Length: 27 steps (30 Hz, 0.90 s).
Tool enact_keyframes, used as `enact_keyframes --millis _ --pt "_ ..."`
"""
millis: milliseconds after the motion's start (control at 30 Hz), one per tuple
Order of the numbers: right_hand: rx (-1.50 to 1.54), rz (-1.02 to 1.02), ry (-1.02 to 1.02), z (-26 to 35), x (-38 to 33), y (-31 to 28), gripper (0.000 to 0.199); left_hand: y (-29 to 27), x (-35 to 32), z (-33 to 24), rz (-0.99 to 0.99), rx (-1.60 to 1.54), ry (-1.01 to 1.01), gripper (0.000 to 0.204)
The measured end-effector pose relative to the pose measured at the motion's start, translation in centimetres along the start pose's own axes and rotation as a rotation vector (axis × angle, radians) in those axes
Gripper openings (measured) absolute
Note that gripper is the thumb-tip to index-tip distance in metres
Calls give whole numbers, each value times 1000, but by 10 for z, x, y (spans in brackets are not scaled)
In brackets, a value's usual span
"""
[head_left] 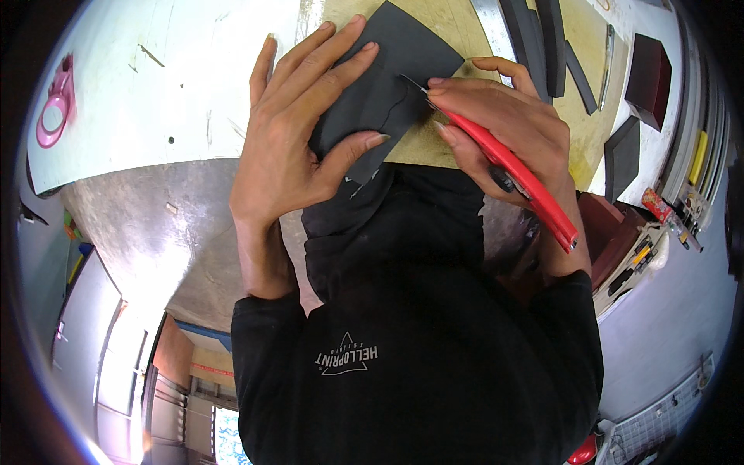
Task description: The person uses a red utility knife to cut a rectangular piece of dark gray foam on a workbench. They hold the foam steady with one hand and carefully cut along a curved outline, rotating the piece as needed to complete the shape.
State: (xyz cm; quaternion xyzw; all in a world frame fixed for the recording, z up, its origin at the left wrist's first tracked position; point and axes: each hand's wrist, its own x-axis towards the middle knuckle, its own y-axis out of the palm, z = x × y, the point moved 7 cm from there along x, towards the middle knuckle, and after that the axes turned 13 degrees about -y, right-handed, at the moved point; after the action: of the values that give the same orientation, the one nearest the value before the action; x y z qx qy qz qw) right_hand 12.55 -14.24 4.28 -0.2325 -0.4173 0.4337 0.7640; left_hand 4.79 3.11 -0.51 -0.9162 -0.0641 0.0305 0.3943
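A dark grey sheet (pixel 411 39), perhaps foam or rubber, lies at an angle on a yellowish board (pixel 434 151) at the table's near edge. My left hand (pixel 291 124) rests on its left part, fingers spread and thumb stretched across the lower corner. A thin curved line runs over the sheet beside that thumb. My right hand (pixel 511 128) grips a red utility knife (pixel 508 159). Its narrow blade points up and left over the sheet's right part; whether the tip touches the surface, I cannot tell.
Several dark strips (pixel 550 46) lie on the board at the far right, beside a metal ruler (pixel 492 27). Right of them are a dark red block (pixel 649 81) and a black flat piece (pixel 622 159). A pink tape dispenser (pixel 56 108) sits at the table's left end.
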Motion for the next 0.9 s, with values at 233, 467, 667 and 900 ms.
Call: enact_keyframes --millis 233,467,667,900 --pt "14 -7 29 1 4 1 28 -6 -4 -3 37 110 8 96" --pt "63 42 60 2 13 -1 30 -9 -16 -7 57 186 -3 121" --pt "48 53 124 6 14 -2 31 -7 -18 -7 38 184 -22 111" --pt "4 -10 105 11 17 -1 31 -8 -19 -6 20 191 -25 111"
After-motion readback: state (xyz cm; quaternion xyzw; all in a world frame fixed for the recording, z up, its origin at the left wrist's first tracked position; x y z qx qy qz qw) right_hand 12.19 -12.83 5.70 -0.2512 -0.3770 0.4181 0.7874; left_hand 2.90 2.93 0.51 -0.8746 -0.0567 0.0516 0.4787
